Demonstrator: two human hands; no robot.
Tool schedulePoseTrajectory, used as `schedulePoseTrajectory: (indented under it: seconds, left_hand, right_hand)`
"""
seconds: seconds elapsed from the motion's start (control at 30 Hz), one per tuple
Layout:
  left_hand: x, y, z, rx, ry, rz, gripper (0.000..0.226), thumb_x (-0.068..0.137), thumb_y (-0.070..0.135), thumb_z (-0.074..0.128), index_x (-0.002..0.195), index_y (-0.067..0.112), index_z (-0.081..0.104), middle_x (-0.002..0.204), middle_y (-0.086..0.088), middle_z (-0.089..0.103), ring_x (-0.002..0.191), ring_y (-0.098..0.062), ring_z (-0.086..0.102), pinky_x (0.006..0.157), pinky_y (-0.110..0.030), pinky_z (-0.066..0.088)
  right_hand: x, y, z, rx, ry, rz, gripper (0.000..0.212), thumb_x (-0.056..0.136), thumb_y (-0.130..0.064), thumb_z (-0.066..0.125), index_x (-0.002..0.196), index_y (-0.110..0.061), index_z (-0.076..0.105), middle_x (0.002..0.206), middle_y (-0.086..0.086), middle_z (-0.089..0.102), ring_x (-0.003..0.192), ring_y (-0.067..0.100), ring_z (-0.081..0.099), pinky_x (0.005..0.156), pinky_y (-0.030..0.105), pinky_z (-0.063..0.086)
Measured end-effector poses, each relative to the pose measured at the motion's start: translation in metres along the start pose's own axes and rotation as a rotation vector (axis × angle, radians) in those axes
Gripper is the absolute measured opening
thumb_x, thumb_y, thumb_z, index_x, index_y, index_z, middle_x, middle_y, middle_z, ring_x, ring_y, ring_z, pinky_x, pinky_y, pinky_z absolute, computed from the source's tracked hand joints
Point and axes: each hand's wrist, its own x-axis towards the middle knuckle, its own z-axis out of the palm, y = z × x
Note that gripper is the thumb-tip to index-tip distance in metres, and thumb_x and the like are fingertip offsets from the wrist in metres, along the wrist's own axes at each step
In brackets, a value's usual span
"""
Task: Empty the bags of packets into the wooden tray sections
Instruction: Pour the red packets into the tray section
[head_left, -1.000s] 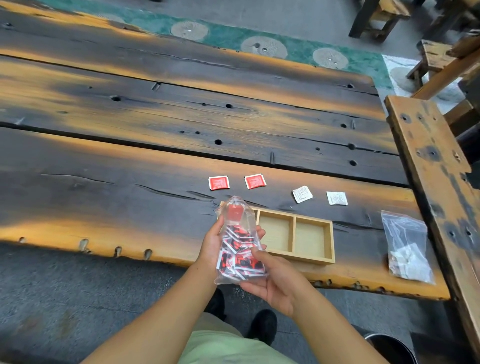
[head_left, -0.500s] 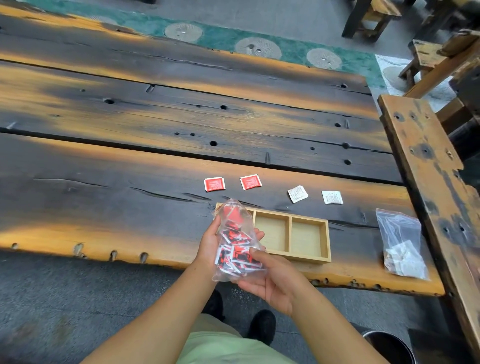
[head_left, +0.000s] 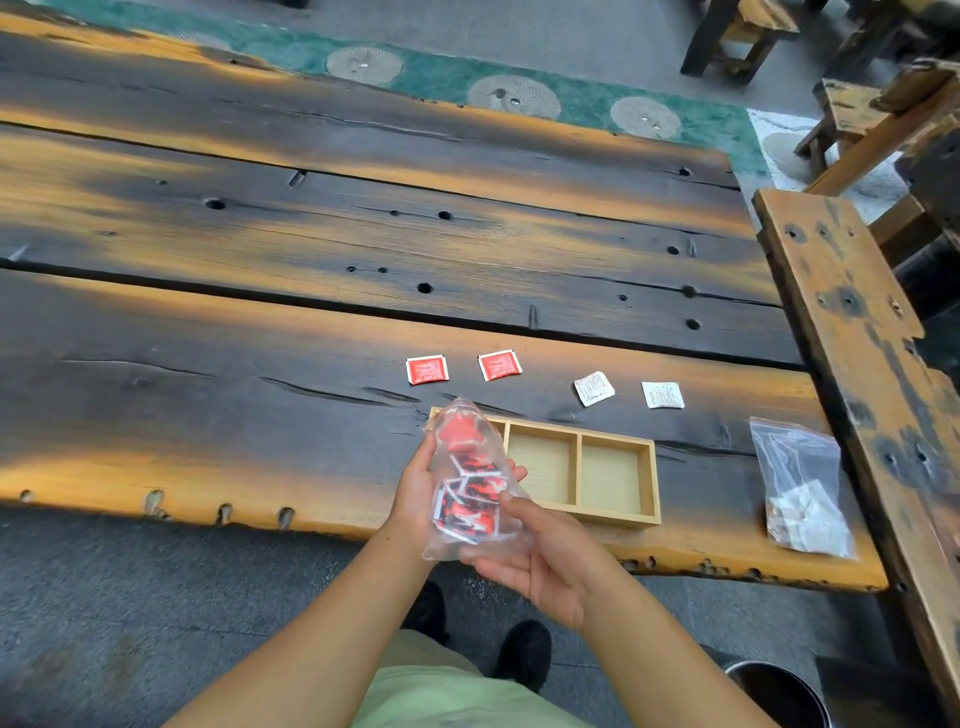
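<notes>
Little has shifted since the earlier frames: both hands keep the same grip on the bag of red packets (head_left: 467, 488), held upright over the table's near edge, in front of the left end of the wooden tray (head_left: 652, 483). Left hand (head_left: 415, 488): fingers curled round the far side of the bag, their tips showing past its right edge, thumb along the left side, palm turned inward, forearm rising from the lower left. Right hand (head_left: 540, 561): palm up beneath the bag's bottom, thumb pressed on the lower front, fingers cupped under it, forearm entering from the lower right. Tray: middle and right sections bare; the left section is hidden behind the bag. Beyond the tray, on the table (head_left: 208, 405), lie two red packets (head_left: 427, 370) and, to their right, two white packets (head_left: 594, 387), all apart from one another. A second bag (head_left: 800, 488), holding white packets, lies flat right of the tray, well apart from both hands.
</notes>
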Motion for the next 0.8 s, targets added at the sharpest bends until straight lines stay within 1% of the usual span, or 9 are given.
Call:
schedulePoseTrajectory:
  seconds: [0.1,0.17,0.23,0.3,0.4,0.53,0.63,0.73,0.8]
  left_hand:
    - [0.0,0.0,0.003,-0.016,-0.009,0.021,0.084,0.083,0.068,0.055,0.147,0.014,0.045,0.147,-0.029,0.045,0.13,-0.048,0.05,0.106,-0.062,0.039]
    - [0.0,0.0,0.006,-0.016,0.004,0.027,0.082,0.086,0.069,0.051,0.147,0.015,0.044,0.146,-0.03,0.046,0.129,-0.049,0.051,0.107,-0.062,0.038]
    - [-0.001,0.0,0.008,-0.031,0.019,0.028,0.081,0.088,0.07,0.048,0.146,0.014,0.045,0.145,-0.03,0.048,0.127,-0.049,0.052,0.107,-0.062,0.037]
    - [-0.002,0.001,0.009,-0.019,0.038,0.038,0.081,0.087,0.069,0.05,0.145,0.012,0.048,0.144,-0.029,0.049,0.128,-0.048,0.052,0.106,-0.062,0.038]
    - [-0.002,-0.001,0.011,0.0,0.062,0.044,0.082,0.086,0.069,0.053,0.144,0.011,0.049,0.148,-0.031,0.043,0.132,-0.047,0.048,0.107,-0.063,0.036]
    - [-0.004,-0.003,0.016,-0.03,0.098,0.021,0.085,0.088,0.068,0.047,0.146,0.005,0.045,0.144,-0.038,0.043,0.131,-0.047,0.044,0.112,-0.058,0.029]
    - [-0.007,-0.002,0.02,-0.013,0.107,0.013,0.088,0.083,0.067,0.052,0.145,0.004,0.045,0.144,-0.039,0.041,0.138,-0.047,0.037,0.117,-0.057,0.024]
    - [-0.01,-0.002,0.025,0.008,0.105,0.034,0.09,0.08,0.064,0.055,0.146,0.003,0.044,0.145,-0.038,0.04,0.131,-0.046,0.042,0.111,-0.055,0.03]
    - [-0.012,-0.003,0.026,0.019,0.112,0.044,0.088,0.083,0.065,0.052,0.146,0.003,0.043,0.145,-0.039,0.041,0.126,-0.046,0.047,0.108,-0.054,0.034]
  right_hand:
    - [0.0,0.0,0.0,0.009,0.013,-0.001,0.033,0.099,-0.028,0.06,0.124,-0.006,0.059,0.11,0.019,0.076,0.094,0.035,0.075,0.075,0.035,0.064]
    - [0.001,-0.001,-0.001,0.022,0.021,-0.003,0.035,0.098,-0.027,0.062,0.125,-0.005,0.059,0.11,0.019,0.075,0.097,0.036,0.075,0.072,0.034,0.064]
    - [0.001,-0.001,-0.001,0.022,0.029,-0.003,0.038,0.097,-0.028,0.063,0.125,-0.002,0.058,0.11,0.021,0.075,0.096,0.037,0.075,0.071,0.034,0.065]
    - [0.001,-0.002,-0.001,0.023,0.031,-0.004,0.037,0.097,-0.027,0.063,0.125,-0.002,0.058,0.109,0.021,0.075,0.095,0.037,0.075,0.07,0.034,0.065]
    - [0.0,-0.006,-0.001,0.042,0.04,-0.019,0.037,0.097,-0.025,0.063,0.125,-0.002,0.057,0.107,0.023,0.075,0.092,0.037,0.075,0.065,0.033,0.064]
    - [0.001,-0.01,0.0,0.017,0.059,-0.021,0.037,0.098,-0.025,0.062,0.124,0.001,0.057,0.102,0.027,0.075,0.087,0.037,0.076,0.061,0.031,0.063]
    - [0.002,-0.01,0.0,0.0,0.062,-0.017,0.038,0.098,-0.026,0.061,0.123,0.003,0.057,0.101,0.028,0.074,0.087,0.037,0.076,0.061,0.031,0.062]
    - [0.001,-0.012,0.001,0.001,0.066,-0.011,0.038,0.098,-0.026,0.062,0.123,0.002,0.057,0.1,0.028,0.074,0.088,0.037,0.076,0.062,0.032,0.063]
    - [0.0,-0.013,0.001,-0.005,0.062,-0.006,0.038,0.098,-0.026,0.061,0.123,0.003,0.057,0.1,0.028,0.074,0.088,0.037,0.076,0.062,0.032,0.063]
